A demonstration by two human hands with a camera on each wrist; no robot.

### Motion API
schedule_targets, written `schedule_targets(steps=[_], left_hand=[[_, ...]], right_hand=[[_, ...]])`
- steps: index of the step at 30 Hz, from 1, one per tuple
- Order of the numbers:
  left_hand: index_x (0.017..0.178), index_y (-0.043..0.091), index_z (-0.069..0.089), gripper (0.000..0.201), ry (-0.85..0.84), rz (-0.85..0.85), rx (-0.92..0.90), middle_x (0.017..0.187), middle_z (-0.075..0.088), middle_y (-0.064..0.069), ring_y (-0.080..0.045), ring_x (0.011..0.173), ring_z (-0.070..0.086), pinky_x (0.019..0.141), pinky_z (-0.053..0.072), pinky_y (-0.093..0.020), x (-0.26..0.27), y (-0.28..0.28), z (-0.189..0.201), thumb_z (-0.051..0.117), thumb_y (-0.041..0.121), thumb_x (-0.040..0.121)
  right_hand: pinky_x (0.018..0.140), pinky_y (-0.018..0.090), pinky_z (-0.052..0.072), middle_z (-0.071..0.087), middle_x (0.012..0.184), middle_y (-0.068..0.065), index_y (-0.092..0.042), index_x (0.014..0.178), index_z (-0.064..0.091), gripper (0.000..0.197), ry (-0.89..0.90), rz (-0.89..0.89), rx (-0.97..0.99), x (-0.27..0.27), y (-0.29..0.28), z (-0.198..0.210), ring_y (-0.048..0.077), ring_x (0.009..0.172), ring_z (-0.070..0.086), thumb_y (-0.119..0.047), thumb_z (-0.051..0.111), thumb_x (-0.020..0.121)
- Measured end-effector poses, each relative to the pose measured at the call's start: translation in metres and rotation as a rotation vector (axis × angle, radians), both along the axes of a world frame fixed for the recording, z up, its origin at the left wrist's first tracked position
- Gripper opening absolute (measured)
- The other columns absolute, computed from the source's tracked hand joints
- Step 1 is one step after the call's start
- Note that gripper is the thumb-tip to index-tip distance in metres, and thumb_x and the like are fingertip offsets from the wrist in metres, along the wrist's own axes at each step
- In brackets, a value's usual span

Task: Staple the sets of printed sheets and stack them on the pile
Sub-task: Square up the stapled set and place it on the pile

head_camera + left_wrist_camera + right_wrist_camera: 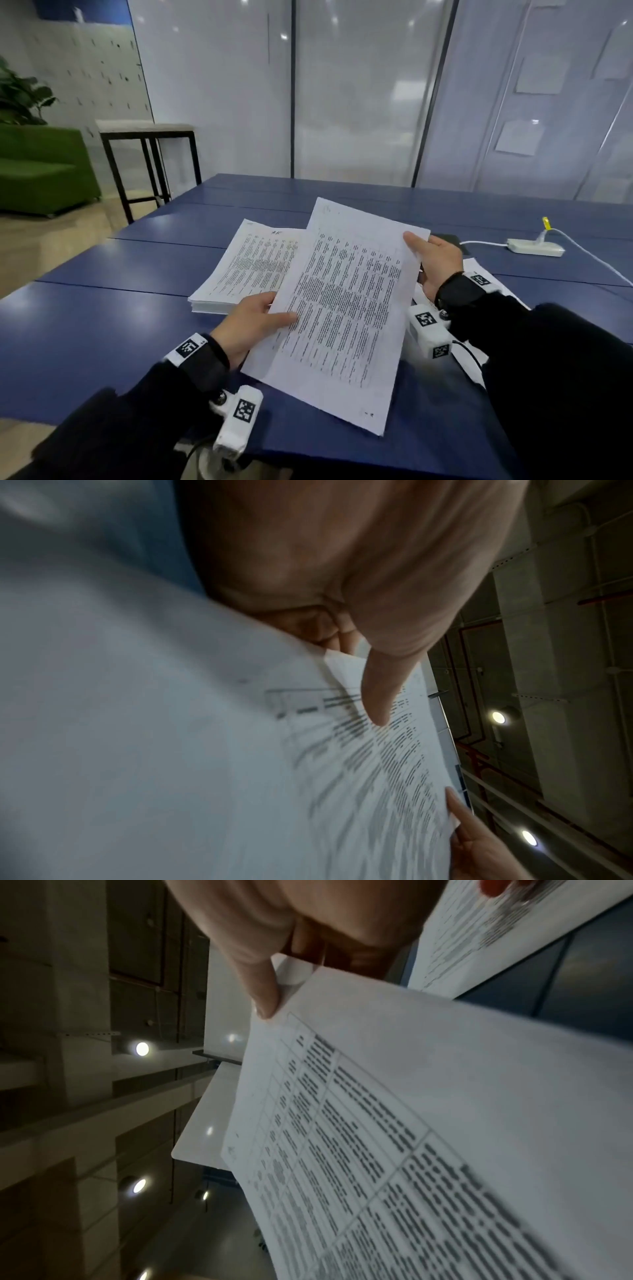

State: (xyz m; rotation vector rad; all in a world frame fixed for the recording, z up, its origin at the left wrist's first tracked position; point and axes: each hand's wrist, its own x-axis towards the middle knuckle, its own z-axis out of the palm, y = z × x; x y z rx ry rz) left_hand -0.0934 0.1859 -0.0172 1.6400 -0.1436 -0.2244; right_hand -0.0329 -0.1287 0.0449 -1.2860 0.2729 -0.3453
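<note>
I hold a set of printed sheets (pixel 342 308) tilted above the blue table (pixel 120 267). My left hand (pixel 253 322) pinches its left edge, thumb (pixel 380 693) on top of the print and fingers underneath. My right hand (pixel 435 260) pinches the far right corner, thumb (pixel 263 988) on the sheet's edge. The set (pixel 359 764) fills both wrist views, its table print clear in the right wrist view (pixel 394 1137). A thick pile of printed sheets (pixel 246 267) lies on the table, behind and left of the held set. No stapler shows in any view.
A white power strip (pixel 534 246) with a white cable lies at the table's far right. More loose sheets (pixel 479 270) lie under my right wrist. A dark flat object (pixel 452 241) sits behind my right hand. A green sofa (pixel 44 168) and a stool (pixel 144 133) stand to the left.
</note>
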Motion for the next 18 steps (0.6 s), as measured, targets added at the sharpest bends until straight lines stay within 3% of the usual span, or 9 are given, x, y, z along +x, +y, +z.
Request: schedule_targets(steps=[2, 5, 7, 8, 10, 11, 13, 15, 18], left_hand=[[0.121, 0.003, 0.070, 0.026, -0.036, 0.076, 0.010, 0.115, 0.077, -0.012, -0.030, 0.108, 0.074, 0.101, 0.055, -0.046, 0.004, 0.015, -0.003, 0.066, -0.004, 0.096], [0.116, 0.003, 0.072, 0.024, -0.076, 0.230, 0.017, 0.111, 0.078, -0.012, -0.031, 0.105, 0.075, 0.102, 0.055, -0.049, 0.026, 0.041, 0.009, 0.066, -0.006, 0.094], [0.110, 0.005, 0.075, 0.021, -0.119, 0.321, 0.087, 0.107, 0.079, -0.012, -0.031, 0.099, 0.076, 0.096, 0.059, -0.047, 0.047, 0.060, 0.025, 0.071, -0.003, 0.091], [0.109, 0.004, 0.075, 0.020, -0.131, 0.356, 0.120, 0.105, 0.079, -0.011, -0.027, 0.093, 0.077, 0.089, 0.062, -0.041, 0.059, 0.069, 0.033, 0.072, -0.002, 0.091], [0.111, 0.000, 0.074, 0.021, -0.126, 0.409, 0.150, 0.099, 0.077, -0.009, -0.018, 0.080, 0.075, 0.076, 0.062, -0.029, 0.080, 0.085, 0.048, 0.070, -0.006, 0.091], [0.112, -0.003, 0.073, 0.023, -0.113, 0.425, 0.169, 0.099, 0.076, -0.010, -0.020, 0.081, 0.073, 0.080, 0.061, -0.031, 0.091, 0.092, 0.052, 0.070, -0.009, 0.091], [0.113, -0.009, 0.073, 0.025, -0.068, 0.442, 0.240, 0.104, 0.076, -0.020, -0.030, 0.090, 0.072, 0.093, 0.059, -0.045, 0.114, 0.106, 0.051, 0.071, -0.010, 0.088], [0.108, -0.006, 0.076, 0.022, -0.009, 0.430, 0.370, 0.103, 0.076, -0.024, -0.037, 0.094, 0.074, 0.094, 0.058, -0.053, 0.130, 0.114, 0.041, 0.076, -0.006, 0.086], [0.101, -0.002, 0.078, 0.018, 0.026, 0.389, 0.623, 0.099, 0.077, -0.020, -0.036, 0.095, 0.074, 0.082, 0.058, -0.040, 0.147, 0.115, 0.019, 0.079, 0.003, 0.084]], right_hand=[[0.052, 0.027, 0.056, 0.076, 0.083, 0.003, -0.013, 0.089, 0.070, 0.009, 0.021, 0.044, 0.045, 0.012, 0.009, 0.009, 0.019, 0.069, 0.069, -0.018, 0.075, 0.094], [0.056, 0.034, 0.060, 0.071, 0.092, 0.008, -0.012, 0.105, 0.069, 0.014, 0.197, 0.343, -0.125, 0.024, 0.039, 0.012, 0.023, 0.076, 0.068, -0.023, 0.071, 0.097], [0.056, 0.039, 0.061, 0.068, 0.092, 0.010, -0.011, 0.104, 0.066, 0.010, 0.302, 0.496, -0.264, 0.027, 0.064, 0.008, 0.024, 0.073, 0.067, -0.018, 0.069, 0.098], [0.056, 0.041, 0.062, 0.067, 0.090, 0.010, -0.011, 0.101, 0.065, 0.005, 0.320, 0.529, -0.313, 0.029, 0.076, 0.007, 0.024, 0.070, 0.068, -0.014, 0.069, 0.098], [0.054, 0.038, 0.062, 0.071, 0.085, 0.009, -0.010, 0.094, 0.065, 0.006, 0.325, 0.542, -0.364, 0.039, 0.098, 0.003, 0.021, 0.063, 0.070, -0.006, 0.068, 0.096], [0.053, 0.036, 0.061, 0.071, 0.084, 0.009, -0.010, 0.093, 0.065, 0.007, 0.324, 0.546, -0.376, 0.044, 0.108, 0.001, 0.020, 0.062, 0.070, -0.003, 0.067, 0.096], [0.049, 0.033, 0.058, 0.070, 0.080, 0.010, -0.009, 0.090, 0.065, 0.011, 0.336, 0.550, -0.411, 0.052, 0.128, -0.004, 0.018, 0.058, 0.068, 0.001, 0.065, 0.095], [0.044, 0.030, 0.055, 0.064, 0.070, 0.011, -0.008, 0.084, 0.062, 0.017, 0.361, 0.523, -0.443, 0.059, 0.144, -0.014, 0.017, 0.047, 0.061, 0.006, 0.061, 0.095], [0.037, 0.030, 0.051, 0.056, 0.061, 0.013, -0.005, 0.078, 0.057, 0.024, 0.401, 0.483, -0.491, 0.066, 0.155, -0.029, 0.015, 0.035, 0.053, 0.011, 0.055, 0.095]])
